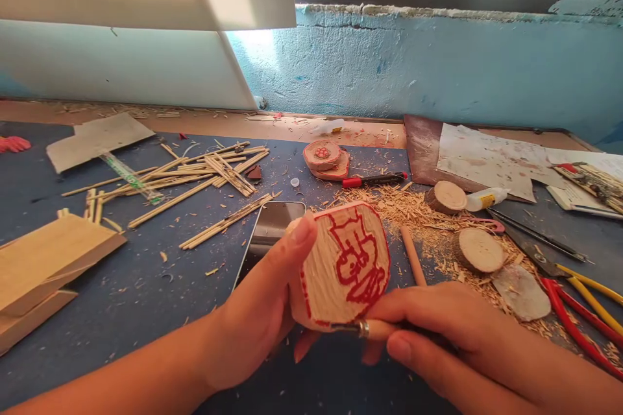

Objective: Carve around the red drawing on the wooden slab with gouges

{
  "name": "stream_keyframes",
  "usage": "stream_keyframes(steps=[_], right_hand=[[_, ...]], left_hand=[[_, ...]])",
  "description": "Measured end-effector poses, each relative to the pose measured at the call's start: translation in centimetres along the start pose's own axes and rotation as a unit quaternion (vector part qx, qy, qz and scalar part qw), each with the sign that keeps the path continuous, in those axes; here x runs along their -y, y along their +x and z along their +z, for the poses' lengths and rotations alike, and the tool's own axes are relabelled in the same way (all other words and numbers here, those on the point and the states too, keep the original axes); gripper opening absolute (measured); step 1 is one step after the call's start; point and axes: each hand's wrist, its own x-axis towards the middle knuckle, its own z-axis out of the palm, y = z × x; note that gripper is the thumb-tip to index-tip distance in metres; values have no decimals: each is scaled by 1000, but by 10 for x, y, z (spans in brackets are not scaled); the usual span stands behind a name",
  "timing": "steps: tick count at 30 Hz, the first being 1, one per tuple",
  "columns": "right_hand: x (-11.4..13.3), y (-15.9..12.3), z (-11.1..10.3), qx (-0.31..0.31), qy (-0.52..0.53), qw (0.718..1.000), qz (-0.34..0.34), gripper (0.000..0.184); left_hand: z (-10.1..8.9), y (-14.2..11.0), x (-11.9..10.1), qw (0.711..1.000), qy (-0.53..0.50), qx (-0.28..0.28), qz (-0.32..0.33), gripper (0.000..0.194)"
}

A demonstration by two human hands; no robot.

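Filling most of the scene: dark blue table (146,279), cut off at left and right. Right hand (438,318), near right: thumb and forefinger pinch a tool (377,329) by its handle; other fingers partly hidden. Left hand (267,298), near centre: gripping a wood block (324,266), thumb on its left edge, fingers behind and mostly hidden. Carton (53,259), left: cut off, inside not visible. Sticks (92,204) show behind its far side; cannot tell whether any sit in it. Block: held up off the table, near centre, red drawing uppermost. Phone (267,237), just beyond left hand: partly covered by hand and block. Pliers (562,312), right: handles cut off. Two clear bottles (487,199), far centre and far right, lying on their sides; contents hard to make out. Tool: metal tip at block's near edge; cannot tell contact.
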Motion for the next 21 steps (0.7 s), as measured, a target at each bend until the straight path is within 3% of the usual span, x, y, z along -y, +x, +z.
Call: stream_keyframes(steps=[4,11,21], right_hand=[[-14,-18,5,-24,-33,999,-8,39],[-28,-30,16,-43,-62,996,-38,38],[-31,-41,17,-70,-88,992,-62,36]], left_hand=[[5,-1,-8,1000,-13,-10,-21,94],[19,12,-16,996,-87,-4,14,91],[13,7,-13,991,-128,-28,-14,93]])
